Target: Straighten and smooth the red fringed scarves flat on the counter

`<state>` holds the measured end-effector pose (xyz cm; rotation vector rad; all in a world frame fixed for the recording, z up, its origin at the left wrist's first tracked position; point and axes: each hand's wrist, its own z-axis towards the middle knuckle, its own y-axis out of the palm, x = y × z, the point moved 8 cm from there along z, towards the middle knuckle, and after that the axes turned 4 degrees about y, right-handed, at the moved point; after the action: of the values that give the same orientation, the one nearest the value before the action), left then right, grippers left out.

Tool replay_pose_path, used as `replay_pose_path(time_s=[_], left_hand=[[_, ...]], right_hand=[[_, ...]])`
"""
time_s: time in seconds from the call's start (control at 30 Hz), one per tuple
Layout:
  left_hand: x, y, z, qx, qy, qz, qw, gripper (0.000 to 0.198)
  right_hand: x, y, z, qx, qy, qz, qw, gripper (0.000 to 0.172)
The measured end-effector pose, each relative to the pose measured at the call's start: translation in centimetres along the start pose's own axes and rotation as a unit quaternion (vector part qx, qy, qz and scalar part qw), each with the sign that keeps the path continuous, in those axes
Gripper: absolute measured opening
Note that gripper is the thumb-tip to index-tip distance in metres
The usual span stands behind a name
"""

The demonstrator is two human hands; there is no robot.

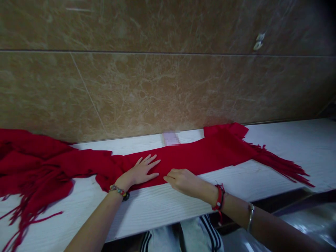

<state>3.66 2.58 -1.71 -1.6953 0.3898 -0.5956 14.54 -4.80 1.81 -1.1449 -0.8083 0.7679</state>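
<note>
A long red scarf (194, 157) with fringed ends stretches across the white table. Its right half lies mostly flat and ends in a bundle of tassels, while the left part is bunched in loose folds. My left hand (143, 170) rests flat on the scarf near the middle, fingers spread. Just to the right, my right hand (182, 180) is closed at the scarf's near edge, thumb and fingers pressed together. What its fingers pinch, if anything, cannot be made out.
A brown marbled tile wall (147, 87) rises behind the white table (236, 182). A small pale pink, blurred item (171, 138) lies between scarf and wall. Shiny clear plastic (312, 220) shows at the lower right, below the table's front edge.
</note>
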Motion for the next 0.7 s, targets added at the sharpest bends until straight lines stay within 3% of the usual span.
replay_pose_path(time_s=[0.2, 0.37, 0.5, 0.7], left_hand=[[-0.1, 0.1, -0.1, 0.005, 0.012, -0.01, 1.0, 0.058], [-1.7, -1.0, 0.5, 0.073, 0.034, -0.031, 0.996, 0.048], [-4.7, -2.7, 2.4, 0.125, -0.017, -0.057, 0.99, 0.042], [-6.1, -4.2, 6.7, 0.083, -0.046, -0.101, 0.99, 0.034]], right_hand=[[-0.1, 0.1, 0.9, 0.024, 0.023, -0.022, 0.999, 0.012], [0.2, 0.7, 1.2, 0.051, 0.059, -0.05, 0.996, 0.007], [0.2, 1.0, 1.6, 0.03, 0.085, -0.064, 0.994, 0.007], [0.1, 1.0, 1.1, 0.004, 0.118, -0.051, 0.992, 0.01]])
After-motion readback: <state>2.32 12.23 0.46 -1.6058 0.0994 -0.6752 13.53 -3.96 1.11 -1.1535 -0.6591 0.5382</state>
